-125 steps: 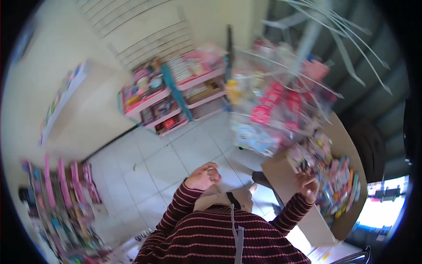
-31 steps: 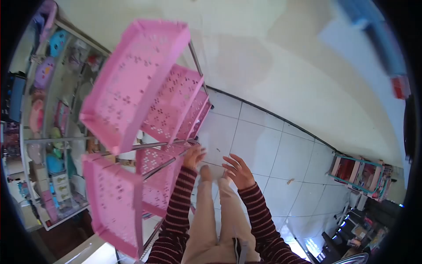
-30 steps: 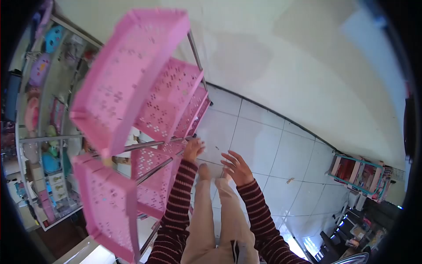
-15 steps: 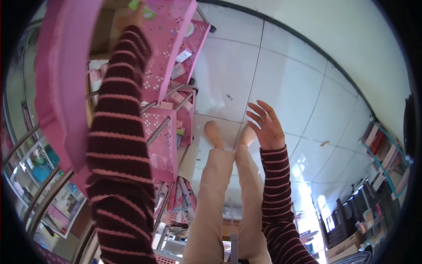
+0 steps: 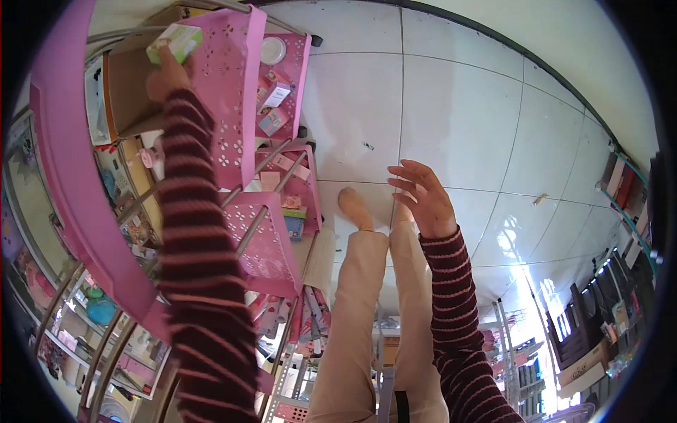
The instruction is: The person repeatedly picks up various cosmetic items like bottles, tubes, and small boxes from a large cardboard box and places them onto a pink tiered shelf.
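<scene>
Left hand grips a green box near a pink tray; right hand hangs loosely spread.

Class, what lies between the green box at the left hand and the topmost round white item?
The head view shows a pink tray and its raised edge between the box and the white item.

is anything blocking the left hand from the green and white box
Nothing visible does: a finger of the left hand already lies against the green and white box. The large pink tray toward the picture's left edge does not come between them.
</scene>
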### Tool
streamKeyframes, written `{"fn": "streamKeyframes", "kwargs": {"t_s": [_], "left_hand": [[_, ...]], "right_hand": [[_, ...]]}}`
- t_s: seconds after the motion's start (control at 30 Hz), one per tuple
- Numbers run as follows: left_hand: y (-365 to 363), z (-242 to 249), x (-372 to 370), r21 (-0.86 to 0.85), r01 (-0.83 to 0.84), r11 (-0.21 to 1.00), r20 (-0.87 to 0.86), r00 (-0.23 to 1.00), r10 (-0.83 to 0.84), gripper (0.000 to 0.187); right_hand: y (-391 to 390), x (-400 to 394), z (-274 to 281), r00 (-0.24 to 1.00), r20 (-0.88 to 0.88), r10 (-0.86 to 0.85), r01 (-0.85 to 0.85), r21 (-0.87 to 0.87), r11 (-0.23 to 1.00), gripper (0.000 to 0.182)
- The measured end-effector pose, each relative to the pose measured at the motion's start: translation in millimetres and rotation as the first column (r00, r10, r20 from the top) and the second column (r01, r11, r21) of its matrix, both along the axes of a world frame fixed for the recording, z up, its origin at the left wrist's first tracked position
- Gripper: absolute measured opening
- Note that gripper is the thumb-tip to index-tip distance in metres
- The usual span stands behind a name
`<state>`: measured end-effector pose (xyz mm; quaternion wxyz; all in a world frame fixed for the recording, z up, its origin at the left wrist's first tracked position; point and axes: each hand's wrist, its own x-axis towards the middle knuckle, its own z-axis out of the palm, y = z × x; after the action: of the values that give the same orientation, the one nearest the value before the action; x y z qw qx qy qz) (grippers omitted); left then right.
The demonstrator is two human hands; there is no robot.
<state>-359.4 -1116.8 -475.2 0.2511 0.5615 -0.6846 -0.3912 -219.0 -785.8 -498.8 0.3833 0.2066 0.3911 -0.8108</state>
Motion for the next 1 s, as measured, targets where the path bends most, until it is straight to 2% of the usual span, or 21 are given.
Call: {"fn": "streamKeyframes", "kwargs": {"t_s": [0.07,0.1,0.13,0.17,0.2,0.23,0.27,0.3,0.33,0.37,0.4,0.43,0.5,0.53,0.57,0.6,0.63,0.7,0.77,0.87,1.0], "left_hand": [[24.7,2.3,23.7,0.116,0.154,0.981,-0.302,0.946,-0.113,0.046],[62.7,17.7,36.6,0.133,0.174,0.976,-0.483,0.871,-0.089,0.039],[90.2,25.2,55.3,0.224,0.263,0.938,-0.518,0.848,-0.114,0.040],[112.6,17.7,75.7,0.114,0.384,0.916,-0.480,0.829,-0.287,0.037],[141.2,27.9,94.2,0.410,0.475,0.779,-0.488,0.836,-0.253,0.036],[143.1,-15.2,132.3,0.429,0.597,0.678,-0.432,0.794,-0.427,0.031],[166.6,-1.0,133.2,0.466,0.654,0.595,-0.350,0.755,-0.555,0.024],[184.9,11.7,130.3,0.510,0.695,0.506,-0.270,0.688,-0.673,0.021],[186.8,6.0,132.9,0.517,0.692,0.504,-0.266,0.690,-0.673,0.021],[188.0,-2.5,138.2,0.624,0.677,0.391,-0.268,0.655,-0.706,0.021],[188.9,-11.1,142.2,0.718,0.642,0.271,-0.275,0.618,-0.736,0.021],[184.7,-21.2,144.4,0.721,0.640,0.267,-0.271,0.615,-0.741,0.021],[162.0,-44.5,141.0,0.763,0.527,0.376,-0.160,0.716,-0.679,0.019],[147.9,-71.3,140.1,0.577,0.575,0.580,-0.006,0.713,-0.701,0.018],[131.3,-104.7,140.2,0.338,0.607,0.719,0.145,0.722,-0.677,0.019],[112.8,-131.9,140.8,0.071,0.690,0.720,0.322,0.667,-0.672,0.021],[93.5,-157.9,142.9,-0.181,0.755,0.631,0.488,0.626,-0.609,0.024],[57.8,-204.2,146.4,-0.183,0.684,0.706,0.708,0.590,-0.388,0.038],[54.4,-196.7,130.2,0.056,0.609,0.791,0.849,0.388,-0.359,0.047],[45.1,-208.8,129.3,0.152,0.602,0.784,0.951,0.127,-0.282,0.047],[33.5,-229.8,138.2,0.141,0.703,0.697,0.982,-0.009,-0.190,0.047]], "right_hand": [[-7.6,-5.7,-1.9,1.000,-0.012,-0.006,0.006,-0.006,1.000,0.044],[-12.0,-10.7,0.1,1.000,-0.014,-0.010,0.010,-0.013,1.000,0.044],[-16.1,-16.3,3.8,0.998,-0.009,-0.056,0.055,-0.082,0.995,0.045],[-19.8,-21.0,6.1,0.995,0.000,-0.101,0.100,-0.144,0.985,0.047],[-23.8,-26.3,8.2,0.995,0.002,-0.101,0.100,-0.138,0.985,0.047],[-27.5,-30.9,10.8,0.985,0.020,-0.172,0.171,-0.240,0.956,0.046],[-26.2,-33.3,11.6,0.970,0.046,-0.240,0.241,-0.339,0.910,0.047],[-24.1,-33.0,7.0,0.970,0.054,-0.238,0.242,-0.333,0.911,0.047],[-21.0,-31.8,0.1,0.978,-0.010,-0.210,0.203,-0.217,0.955,0.047],[-17.6,-29.0,-6.4,0.982,-0.071,-0.175,0.168,-0.095,0.981,0.049],[-13.5,-25.7,-13.6,0.982,0.026,-0.189,0.190,-0.076,0.979,0.048],[-11.9,-21.3,-19.6,0.980,0.031,-0.195,0.197,-0.076,0.978,0.048],[-12.4,-15.9,-25.7,0.941,0.167,-0.293,0.310,-0.089,0.947,0.044],[-11.7,-14.5,-29.0,0.940,0.174,-0.294,0.313,-0.091,0.946,0.044],[-9.8,-14.2,-33.1,0.946,0.156,-0.284,0.298,-0.077,0.951,0.042],[-7.6,-14.3,-37.2,0.952,0.134,-0.274,0.284,-0.060,0.957,0.039],[-5.7,-14.1,-41.0,0.952,0.136,-0.274,0.284,-0.055,0.957,0.039],[-0.7,-14.5,-49.7,0.953,0.124,-0.278,0.283,-0.023,0.959,0.040],[7.6,-14.4,-62.0,0.959,0.103,-0.262,0.263,0.007,0.965,0.040],[22.9,-8.4,-81.7,0.970,0.083,-0.227,0.222,0.057,0.973,0.041],[41.7,-0.3,-93.1,0.965,0.142,-0.221,0.212,0.077,0.974,0.039]]}}
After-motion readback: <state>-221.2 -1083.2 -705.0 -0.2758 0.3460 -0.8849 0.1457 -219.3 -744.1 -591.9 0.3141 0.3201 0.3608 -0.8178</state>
